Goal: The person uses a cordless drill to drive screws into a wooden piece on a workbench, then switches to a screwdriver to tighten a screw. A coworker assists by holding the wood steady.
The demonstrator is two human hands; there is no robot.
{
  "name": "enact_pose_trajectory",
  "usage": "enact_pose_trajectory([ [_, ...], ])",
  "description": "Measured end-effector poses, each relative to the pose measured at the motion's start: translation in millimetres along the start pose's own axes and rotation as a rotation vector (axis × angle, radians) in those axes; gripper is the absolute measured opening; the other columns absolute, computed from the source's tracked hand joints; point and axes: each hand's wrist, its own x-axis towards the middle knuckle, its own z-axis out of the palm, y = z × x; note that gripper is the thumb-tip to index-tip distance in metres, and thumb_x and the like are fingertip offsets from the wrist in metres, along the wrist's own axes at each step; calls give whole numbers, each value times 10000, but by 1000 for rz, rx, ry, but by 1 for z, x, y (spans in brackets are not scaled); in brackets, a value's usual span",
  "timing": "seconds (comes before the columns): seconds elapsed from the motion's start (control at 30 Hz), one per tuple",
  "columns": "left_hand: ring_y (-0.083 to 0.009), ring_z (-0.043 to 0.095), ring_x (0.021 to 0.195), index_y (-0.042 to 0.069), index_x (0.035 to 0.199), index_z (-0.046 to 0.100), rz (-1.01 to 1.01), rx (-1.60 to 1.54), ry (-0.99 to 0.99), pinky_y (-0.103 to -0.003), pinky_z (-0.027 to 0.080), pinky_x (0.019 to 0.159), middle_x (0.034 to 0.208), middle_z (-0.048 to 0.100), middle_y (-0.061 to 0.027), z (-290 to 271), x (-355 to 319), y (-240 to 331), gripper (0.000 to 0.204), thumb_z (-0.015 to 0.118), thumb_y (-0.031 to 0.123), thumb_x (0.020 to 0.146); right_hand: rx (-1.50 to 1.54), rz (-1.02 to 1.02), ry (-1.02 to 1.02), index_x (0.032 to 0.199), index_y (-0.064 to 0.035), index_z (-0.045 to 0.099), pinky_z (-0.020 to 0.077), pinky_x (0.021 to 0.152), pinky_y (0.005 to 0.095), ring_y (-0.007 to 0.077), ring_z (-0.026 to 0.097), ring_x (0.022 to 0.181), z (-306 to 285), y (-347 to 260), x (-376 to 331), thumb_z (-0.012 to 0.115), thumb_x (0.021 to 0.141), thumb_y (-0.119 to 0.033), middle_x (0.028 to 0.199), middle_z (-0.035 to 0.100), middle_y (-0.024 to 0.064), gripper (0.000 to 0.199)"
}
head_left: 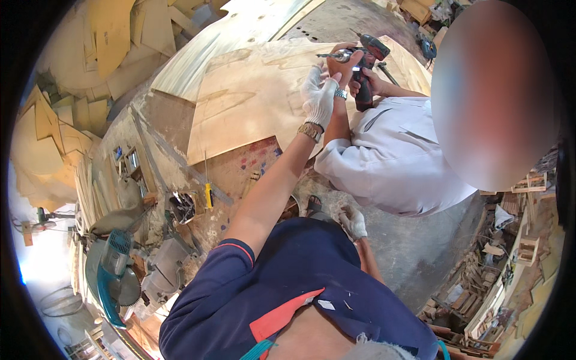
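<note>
My left hand, in a white knit glove with a watch at the wrist, is raised with fingers spread against a large plywood sheet. It touches the wrist of a co-worker in a white shirt. That person grips a red and black cordless drill with both hands, its chuck pointing left just above my glove. My right hand, also gloved, hangs low by my hip with fingers loosely bent and holds nothing.
A teal circular saw lies at the lower left among clutter. A yellow-handled screwdriver rests on the dusty bench. Cut plywood pieces pile up at left, wood offcuts at right.
</note>
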Motion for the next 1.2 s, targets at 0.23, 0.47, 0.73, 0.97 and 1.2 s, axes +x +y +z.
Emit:
enact_pose_trajectory([
  [0.23,-244,625,1109,-48,1297,628,374,531,183,-382,505,952,1184,669,-143,16,32,-26,621,836,340,859,-404,-121,137,1137,-38,718,554,702,366,196,676,759,-30,123,-11,713,926,-214,915,745,83,275],
  [0.47,-187,640,1035,0,1280,654,294,339,-108,-350,512,937,1099,695,-103,13,57,-15,432,755,164,893,617,563,172,1028,-39,726,520,694,372,203,618,723,-38,236,-29,694,892,-168,881,661,14,190],
  [0.73,-91,574,957,61,1294,666,153,263,-482,-270,485,882,1166,706,-15,-10,89,10,370,716,82,928,296,521,167,985,-58,693,495,600,383,213,637,699,-45,286,-56,665,895,-110,819,657,41,108],
  [0.97,-122,559,1043,87,1282,695,188,441,-514,-291,470,954,1232,682,6,-36,103,31,407,763,74,881,379,596,94,1142,-56,652,526,660,404,244,663,790,-54,276,-47,691,914,-163,946,676,91,255],
  [1.2,-183,586,1102,67,1214,711,549,576,-678,-319,508,938,1207,608,-47,-64,113,52,443,841,13,794,409,466,-14,1326,-46,605,571,759,424,279,693,914,-50,198,-1,719,941,-232,1103,699,145,442],
])
